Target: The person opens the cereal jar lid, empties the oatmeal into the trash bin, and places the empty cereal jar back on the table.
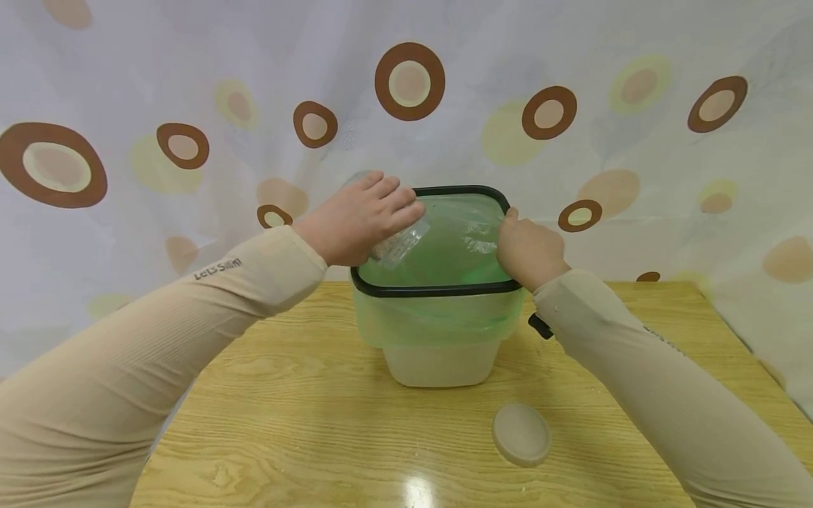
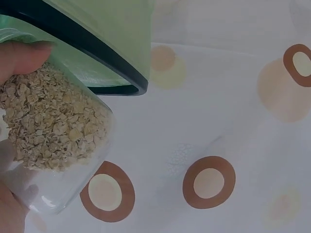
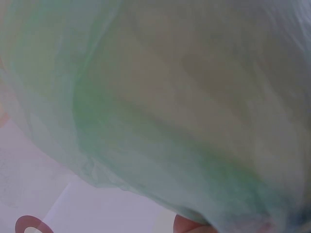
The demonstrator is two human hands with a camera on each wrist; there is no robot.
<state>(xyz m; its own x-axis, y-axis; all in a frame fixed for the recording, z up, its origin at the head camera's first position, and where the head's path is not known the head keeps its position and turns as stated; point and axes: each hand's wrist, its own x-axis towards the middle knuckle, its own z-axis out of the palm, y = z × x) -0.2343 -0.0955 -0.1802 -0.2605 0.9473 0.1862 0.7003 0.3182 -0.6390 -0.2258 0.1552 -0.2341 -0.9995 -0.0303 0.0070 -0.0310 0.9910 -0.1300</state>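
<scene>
1. Nearest the camera, the left sleeve (image 1: 146,346) and right sleeve (image 1: 660,388) reach in over the wooden surface (image 1: 305,423) toward the bin (image 1: 442,367), which stands close to the far edge, somewhat nearer the far left corner than the far right one.
2. Left grip (image 1: 375,215): fingers curled round a clear jar (image 1: 401,243), held aslant with its mouth down and inward, just inside the left side of the bin's black rim (image 1: 438,290). I take that slant to be for letting the pale flakes (image 2: 58,121), probably oats, slide toward the mouth; much of the jar is filled with them in the left wrist view.
3. Right grip (image 1: 532,247): clasped on the right side of the rim, where the green bag (image 1: 438,319) folds over it. That hold probably steadies the bin and keeps the bag spread; the right wrist view shows mostly blurred film, so the finger placement below is hard to tell.
4. Relative to the grips, the jar sits within the left one, palm above it, and apart from the right one, with the bag's opening between them.
5. A round pale lid (image 1: 522,432) lies on the surface in front of the bin, farther from the far edge, perhaps the jar's own, set aside to leave the mouth uncovered.
</scene>
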